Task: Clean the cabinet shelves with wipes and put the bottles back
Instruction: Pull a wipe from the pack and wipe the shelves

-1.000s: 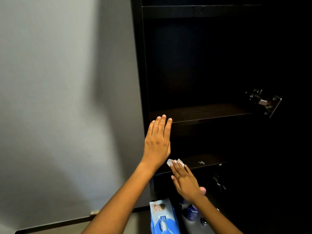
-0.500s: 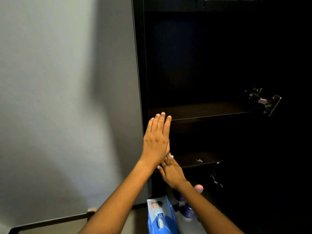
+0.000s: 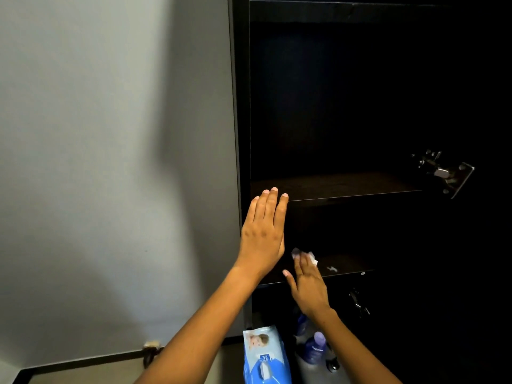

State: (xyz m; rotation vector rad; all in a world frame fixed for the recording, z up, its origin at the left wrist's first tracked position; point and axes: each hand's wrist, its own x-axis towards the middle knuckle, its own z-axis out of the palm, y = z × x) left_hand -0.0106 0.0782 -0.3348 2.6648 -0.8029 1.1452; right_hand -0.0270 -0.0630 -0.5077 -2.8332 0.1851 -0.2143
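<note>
Right hand (image 3: 307,286) lies flat, fingers straight, pressing a white wipe (image 3: 304,254) onto the lower shelf (image 3: 346,266). The grip is a flat press, not a pinch; the wipe shows just past the fingertips, at the shelf's left front. Left hand (image 3: 263,231) is also flat and empty, fingers together, set against the cabinet's left wall (image 3: 241,134) just above and left of the wiping hand, apparently as a brace. Its fingertips reach the front edge of the upper shelf (image 3: 332,187).

Step in hand, as I judge it: wiping the lower shelf. To do it well, keep the palm weight over the wipe so it does not slip out from under the fingers. Work from the left corner across to the right, then back toward the dark rear. Overlap the strokes and refold the wipe when soiled.

A pale mark (image 3: 332,269) sits on the shelf to the right of the wipe; whether it is dirt or a scuff I cannot tell.

Below the wiping hand: wipes pack (image 3: 266,356), blue, and just right of it two purple bottles (image 3: 313,349), waiting to go back. Both shelves seen are bare.

In the way: a metal hinge (image 3: 443,171) juts out far right of the upper shelf, another fitting (image 3: 357,302) below and right of the grip. Cabinet depth is too dark to read.
</note>
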